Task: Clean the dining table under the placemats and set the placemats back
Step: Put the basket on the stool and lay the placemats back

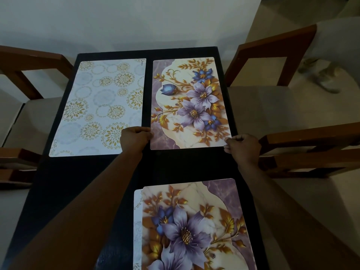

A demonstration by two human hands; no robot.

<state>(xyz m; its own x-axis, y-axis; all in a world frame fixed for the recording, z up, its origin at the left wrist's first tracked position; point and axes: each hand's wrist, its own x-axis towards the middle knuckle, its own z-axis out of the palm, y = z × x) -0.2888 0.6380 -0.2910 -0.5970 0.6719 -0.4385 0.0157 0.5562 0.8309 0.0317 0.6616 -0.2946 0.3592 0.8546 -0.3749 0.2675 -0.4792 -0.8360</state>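
We've got the far floral placemat [191,102] at the table's [175,164] far right. Our left hand [134,138] grips its near-left corner and our right hand [242,147] pinches the near-right one. Bare dark tabletop separates it from the nearer floral placemat [194,225] (cut off below, white mat [138,211] peeking out left). The gold-circled placemat [97,110] lies just left.

I get one view only, from the head camera. It sits above the near end of the dark table [58,182] and faces forward and steeply down its length. It is close: both forearms rise from the bottom edge to the left hand [134,138] and right hand [243,147], which grip the far floral placemat [191,102] mid-frame. The wide lens takes in the wall [136,20] beyond and chairs [272,47] on either side.
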